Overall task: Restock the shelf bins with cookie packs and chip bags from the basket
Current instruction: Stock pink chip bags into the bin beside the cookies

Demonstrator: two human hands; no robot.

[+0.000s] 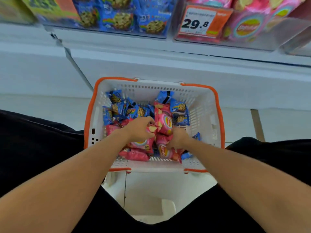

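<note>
Pink crinkly chip bags [164, 121], light and crushable, pinched at their edges by my left hand [140, 129] and right hand [178, 139].

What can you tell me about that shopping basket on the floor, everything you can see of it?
The basket is white slotted plastic with an orange rim and orange handles folded down along its edges. It sits upright on the pale floor below the shelf, between the person's knees. Blue cookie packs and pink chip bags lie jumbled inside. Both hands reach in: the left hand and the right hand each grip pink bags.
</note>
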